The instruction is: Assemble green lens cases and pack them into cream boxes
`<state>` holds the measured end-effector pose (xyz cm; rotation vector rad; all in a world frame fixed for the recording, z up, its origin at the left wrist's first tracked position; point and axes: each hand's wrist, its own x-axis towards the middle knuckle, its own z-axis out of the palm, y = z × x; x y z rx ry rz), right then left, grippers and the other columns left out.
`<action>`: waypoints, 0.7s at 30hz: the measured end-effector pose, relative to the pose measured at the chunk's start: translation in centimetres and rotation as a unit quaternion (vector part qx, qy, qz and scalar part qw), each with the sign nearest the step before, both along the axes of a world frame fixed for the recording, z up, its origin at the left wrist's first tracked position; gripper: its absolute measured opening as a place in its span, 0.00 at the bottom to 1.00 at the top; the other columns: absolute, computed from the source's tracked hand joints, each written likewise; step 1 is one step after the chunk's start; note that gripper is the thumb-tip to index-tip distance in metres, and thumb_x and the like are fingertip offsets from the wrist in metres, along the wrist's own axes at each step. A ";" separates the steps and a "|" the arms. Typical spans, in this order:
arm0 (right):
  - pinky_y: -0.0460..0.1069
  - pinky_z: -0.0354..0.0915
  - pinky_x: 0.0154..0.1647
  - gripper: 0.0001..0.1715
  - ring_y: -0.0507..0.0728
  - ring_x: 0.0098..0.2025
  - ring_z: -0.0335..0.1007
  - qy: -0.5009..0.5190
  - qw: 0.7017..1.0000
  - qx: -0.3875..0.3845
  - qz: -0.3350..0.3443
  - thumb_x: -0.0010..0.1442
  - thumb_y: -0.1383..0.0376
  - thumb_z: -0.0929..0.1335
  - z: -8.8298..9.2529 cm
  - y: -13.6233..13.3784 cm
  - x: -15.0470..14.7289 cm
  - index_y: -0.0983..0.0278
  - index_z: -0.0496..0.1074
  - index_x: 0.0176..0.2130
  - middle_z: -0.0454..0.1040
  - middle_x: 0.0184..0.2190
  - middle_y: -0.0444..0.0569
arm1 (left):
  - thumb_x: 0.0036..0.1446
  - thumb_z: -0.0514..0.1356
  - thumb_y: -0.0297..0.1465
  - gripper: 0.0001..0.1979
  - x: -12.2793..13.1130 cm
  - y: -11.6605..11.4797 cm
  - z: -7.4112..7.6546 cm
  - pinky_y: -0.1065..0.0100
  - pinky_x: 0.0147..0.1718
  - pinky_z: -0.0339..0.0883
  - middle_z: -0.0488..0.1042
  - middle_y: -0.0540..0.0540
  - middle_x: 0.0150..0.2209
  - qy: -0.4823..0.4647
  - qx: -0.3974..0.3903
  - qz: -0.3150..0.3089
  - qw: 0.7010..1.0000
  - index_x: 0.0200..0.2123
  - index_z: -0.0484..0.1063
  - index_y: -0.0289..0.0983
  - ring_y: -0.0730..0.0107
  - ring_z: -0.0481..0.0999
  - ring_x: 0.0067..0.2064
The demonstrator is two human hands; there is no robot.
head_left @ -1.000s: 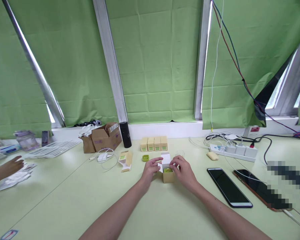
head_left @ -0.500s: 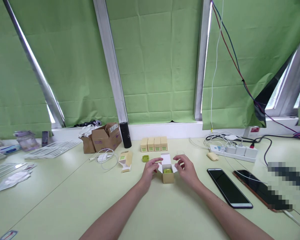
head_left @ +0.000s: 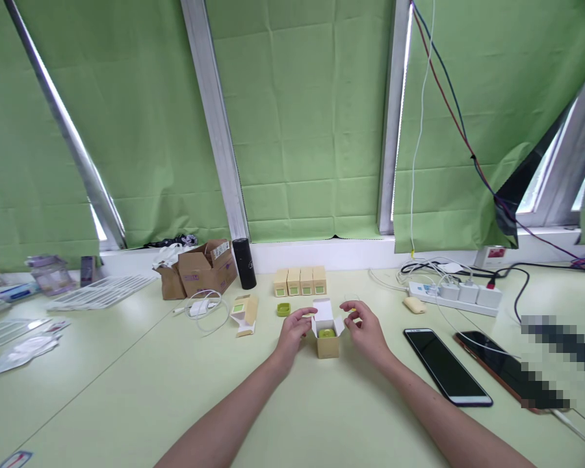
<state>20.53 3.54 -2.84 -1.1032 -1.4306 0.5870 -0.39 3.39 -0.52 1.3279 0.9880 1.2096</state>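
Note:
A small brown cardboard box (head_left: 328, 348) stands upright on the table between my hands, its white-lined lid and side flaps raised. Inside it sits a yellow-green object (head_left: 326, 333), only its top showing. My left hand (head_left: 294, 335) is at the left flap, fingers stretched towards the lid and apart from the thumb; whether it touches the flap I cannot tell. On the other side, my right hand (head_left: 364, 328) hovers near the right flap with its fingers bent and spread, nothing visible between them. A green square tray-like piece (head_left: 283, 309) lies behind my left hand.
Several closed small boxes (head_left: 300, 282) stand in a row at the back. Left of them are an opened small box (head_left: 244, 315), a white charger with cable (head_left: 202, 307), a black cylinder (head_left: 244, 263) and a carton (head_left: 207, 270). Phones (head_left: 446, 365) and a power strip (head_left: 455, 296) lie right.
The box's side flaps stand more upright than before. My right hand has shifted very slightly, its fingertips now a little clear of the right flap. The box stays in place.

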 end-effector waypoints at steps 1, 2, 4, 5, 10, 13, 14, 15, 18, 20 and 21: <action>0.53 0.68 0.36 0.15 0.59 0.38 0.70 0.001 1.000 -0.002 -0.001 0.53 0.64 0.66 -0.1 0.0 0.0 0.60 0.75 0.42 0.76 0.47 0.52 | 0.45 0.62 0.33 0.22 0.0 -0.1 0.1 0.68 0.34 0.56 0.74 0.50 0.26 0.000 0.002 -0.001 1.000 0.46 0.78 0.36 0.69 0.68 0.32; 0.53 0.67 0.36 0.16 0.59 0.38 0.71 0.002 1.000 -0.006 -0.002 0.53 0.64 0.66 -0.1 0.1 0.1 0.60 0.75 0.42 0.75 0.47 0.52 | 0.45 0.62 0.33 0.22 0.1 -0.2 0.1 0.68 0.34 0.56 0.74 0.50 0.26 0.000 0.004 -0.003 1.000 0.46 0.78 0.36 0.69 0.68 0.32; 0.53 0.67 0.36 0.16 0.59 0.38 0.71 0.002 1.000 -0.013 -0.004 0.53 0.63 0.66 -0.3 0.1 0.1 0.59 0.75 0.43 0.75 0.46 0.52 | 0.46 0.63 0.33 0.21 0.1 -0.3 0.2 0.68 0.34 0.57 0.76 0.49 0.28 -0.005 0.006 -0.007 1.000 0.46 0.77 0.36 0.69 0.69 0.31; 0.53 0.67 0.36 0.17 0.59 0.37 0.70 0.003 1.000 -0.018 -0.006 0.53 0.63 0.66 -0.3 0.1 0.2 0.59 0.75 0.43 0.75 0.46 0.52 | 0.47 0.64 0.34 0.21 0.2 -0.3 0.2 0.68 0.34 0.57 0.77 0.49 0.30 -0.007 0.007 -0.008 1.000 0.46 0.77 0.36 0.69 0.69 0.32; 0.54 0.67 0.38 0.19 0.58 0.36 0.71 0.005 0.999 -0.040 -0.002 0.53 0.62 0.66 -0.3 0.2 0.1 0.60 0.74 0.45 0.75 0.45 0.51 | 0.48 0.67 0.36 0.21 0.2 -0.2 -0.1 0.67 0.38 0.62 0.80 0.45 0.36 -0.021 0.015 -0.018 1.000 0.47 0.75 0.37 0.66 0.75 0.37; 0.54 0.67 0.40 0.20 0.58 0.35 0.71 0.013 0.999 -0.050 0.001 0.52 0.62 0.66 -0.3 0.3 0.0 0.60 0.74 0.46 0.75 0.44 0.51 | 0.48 0.70 0.39 0.23 0.3 -0.1 -0.3 0.66 0.40 0.63 0.80 0.45 0.35 -0.028 0.013 -0.031 0.999 0.46 0.73 0.38 0.63 0.76 0.39; 0.55 0.67 0.40 0.20 0.58 0.34 0.72 0.017 0.998 -0.052 0.002 0.52 0.62 0.66 -0.3 0.3 0.0 0.60 0.74 0.46 0.75 0.44 0.50 | 0.48 0.71 0.40 0.23 0.3 -0.2 -0.3 0.66 0.40 0.64 0.79 0.45 0.35 -0.030 0.011 -0.036 0.999 0.46 0.73 0.38 0.63 0.77 0.39; 0.55 0.67 0.41 0.20 0.57 0.34 0.72 0.021 0.998 -0.055 0.004 0.52 0.62 0.66 -0.3 0.4 0.0 0.61 0.73 0.46 0.75 0.43 0.50 | 0.47 0.71 0.41 0.24 0.4 -0.2 -0.3 0.65 0.41 0.64 0.79 0.45 0.35 -0.032 0.008 -0.041 0.999 0.47 0.72 0.39 0.62 0.77 0.39; 0.54 0.67 0.41 0.21 0.57 0.33 0.71 0.028 0.998 -0.061 0.009 0.52 0.61 0.66 -0.3 0.3 -0.1 0.61 0.73 0.46 0.74 0.43 0.50 | 0.47 0.73 0.43 0.26 0.5 -0.5 -0.1 0.65 0.42 0.65 0.79 0.46 0.35 -0.035 0.004 -0.050 0.998 0.46 0.70 0.39 0.63 0.78 0.39; 0.54 0.66 0.40 0.21 0.56 0.32 0.71 0.032 0.998 -0.062 0.010 0.51 0.61 0.66 -0.2 0.2 -0.1 0.60 0.73 0.46 0.74 0.42 0.49 | 0.48 0.73 0.43 0.27 0.6 -0.7 0.0 0.65 0.42 0.65 0.79 0.46 0.35 -0.038 0.003 -0.054 0.998 0.46 0.69 0.40 0.63 0.78 0.39; 0.54 0.66 0.40 0.21 0.56 0.32 0.71 0.034 0.997 -0.062 0.010 0.51 0.61 0.66 -0.1 0.1 -0.2 0.60 0.73 0.46 0.74 0.42 0.49 | 0.48 0.73 0.43 0.27 0.7 -0.8 0.1 0.65 0.42 0.65 0.79 0.46 0.35 -0.040 0.002 -0.056 0.998 0.46 0.68 0.40 0.63 0.78 0.38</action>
